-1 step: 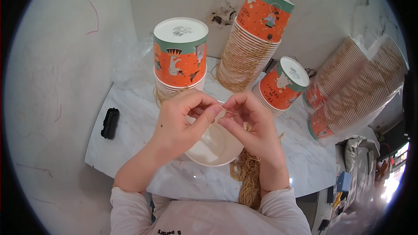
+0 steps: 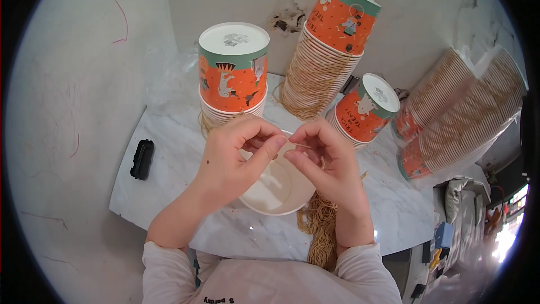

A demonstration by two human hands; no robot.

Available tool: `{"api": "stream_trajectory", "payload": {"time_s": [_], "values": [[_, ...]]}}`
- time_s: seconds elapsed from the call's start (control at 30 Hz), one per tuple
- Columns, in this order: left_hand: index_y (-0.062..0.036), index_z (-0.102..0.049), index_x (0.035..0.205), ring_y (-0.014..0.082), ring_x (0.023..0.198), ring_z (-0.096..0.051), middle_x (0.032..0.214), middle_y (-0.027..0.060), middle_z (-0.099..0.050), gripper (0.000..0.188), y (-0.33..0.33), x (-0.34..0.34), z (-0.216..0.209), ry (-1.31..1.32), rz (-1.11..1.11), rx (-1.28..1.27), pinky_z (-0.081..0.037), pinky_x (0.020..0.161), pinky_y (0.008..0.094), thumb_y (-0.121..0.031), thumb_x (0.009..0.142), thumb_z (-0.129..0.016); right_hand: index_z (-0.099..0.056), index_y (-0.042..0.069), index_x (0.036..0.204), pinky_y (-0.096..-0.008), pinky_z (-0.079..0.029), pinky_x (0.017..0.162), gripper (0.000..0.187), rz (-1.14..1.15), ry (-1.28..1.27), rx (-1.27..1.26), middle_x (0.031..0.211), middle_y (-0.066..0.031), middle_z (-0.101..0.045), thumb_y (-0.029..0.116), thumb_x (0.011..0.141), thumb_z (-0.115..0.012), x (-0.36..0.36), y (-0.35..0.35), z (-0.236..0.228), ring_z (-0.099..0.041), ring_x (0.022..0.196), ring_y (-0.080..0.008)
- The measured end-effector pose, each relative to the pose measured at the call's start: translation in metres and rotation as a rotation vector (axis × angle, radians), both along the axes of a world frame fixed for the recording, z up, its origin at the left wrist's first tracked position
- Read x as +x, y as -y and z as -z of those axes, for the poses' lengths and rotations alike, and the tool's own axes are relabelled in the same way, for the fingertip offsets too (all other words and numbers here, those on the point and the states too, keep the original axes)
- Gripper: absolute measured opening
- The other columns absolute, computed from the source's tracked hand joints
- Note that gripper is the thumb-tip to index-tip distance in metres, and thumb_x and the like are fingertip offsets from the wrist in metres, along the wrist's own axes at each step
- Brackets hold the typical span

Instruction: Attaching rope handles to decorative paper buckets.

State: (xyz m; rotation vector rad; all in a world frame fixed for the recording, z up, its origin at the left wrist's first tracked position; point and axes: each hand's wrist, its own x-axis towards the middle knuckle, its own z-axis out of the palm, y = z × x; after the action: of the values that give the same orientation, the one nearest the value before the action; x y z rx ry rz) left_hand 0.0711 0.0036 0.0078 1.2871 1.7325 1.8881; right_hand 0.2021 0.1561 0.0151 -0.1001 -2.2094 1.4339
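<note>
My left hand (image 2: 239, 149) and my right hand (image 2: 329, 163) meet above an open white paper cup (image 2: 267, 197). Both pinch a thin, light-coloured string (image 2: 299, 146), a short length of which shows between the fingertips. The cup stands mouth up and its inside shows no contents. A bundle of tan strings (image 2: 322, 228) hangs beside the cup, over the table's near edge and partly under my right forearm. Just beyond my left hand rises a stack of upside-down orange and green cups (image 2: 230, 81); my hand hides its lower part.
Farther back leans a taller cup stack (image 2: 320, 70) with tan strings around it, next to a shorter stack (image 2: 363, 112). Plastic-wrapped cup stacks (image 2: 467, 118) stand at the right. A small black case (image 2: 143, 160) lies left on the marble-patterned table (image 2: 169, 191), against a wall.
My right thumb has shifted very slightly, and a bit more of the string shows by the fingers. Everything else stays in place.
</note>
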Motion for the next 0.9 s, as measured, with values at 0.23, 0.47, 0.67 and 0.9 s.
{"api": "stream_trajectory", "payload": {"time_s": [0.23,0.47,0.67,0.9], "values": [[0.0025,-0.071,0.096,0.0102,0.080,-0.066,0.088,0.0061,-0.069,0.011,0.005,0.002,-0.008,-0.019,0.049,-0.039,-0.054,0.072,0.0258,-0.009,0.096,-0.070,-0.068,0.002,0.097,-0.0234,-0.038,0.058,0.010,0.125,-0.074,0.216,0.084,-0.0022,-0.058,0.001,0.089,-0.075,0.007,0.004,-0.017,-0.051,0.069,-0.0092],[0.0026,-0.070,0.094,0.0104,0.075,-0.062,0.085,0.0061,-0.066,0.013,0.007,0.004,-0.007,-0.062,0.069,0.007,-0.051,0.068,0.0257,-0.010,0.097,-0.070,-0.070,0.000,0.096,-0.0249,-0.039,0.058,0.006,0.101,-0.072,0.205,0.083,-0.0038,-0.058,0.000,0.091,-0.072,0.012,0.005,-0.019,-0.052,0.069,-0.0115],[0.0027,-0.070,0.092,0.0100,0.073,-0.060,0.081,0.0058,-0.065,0.015,0.009,0.007,-0.008,-0.066,0.080,0.031,-0.050,0.066,0.0260,-0.011,0.097,-0.070,-0.071,0.000,0.096,-0.0260,-0.041,0.058,0.007,0.073,-0.076,0.237,0.081,-0.0044,-0.059,0.002,0.090,-0.073,0.015,0.004,-0.019,-0.054,0.069,-0.0124],[0.0024,-0.068,0.090,0.0074,0.070,-0.060,0.080,0.0035,-0.066,0.019,0.010,0.008,-0.009,0.098,0.149,-0.009,-0.048,0.063,0.0237,-0.014,0.099,-0.068,-0.074,0.004,0.097,-0.0254,-0.046,0.056,0.017,0.100,-0.111,0.324,0.077,-0.0036,-0.061,-0.002,0.082,-0.079,0.014,0.010,-0.020,-0.059,0.066,-0.0123]]}}
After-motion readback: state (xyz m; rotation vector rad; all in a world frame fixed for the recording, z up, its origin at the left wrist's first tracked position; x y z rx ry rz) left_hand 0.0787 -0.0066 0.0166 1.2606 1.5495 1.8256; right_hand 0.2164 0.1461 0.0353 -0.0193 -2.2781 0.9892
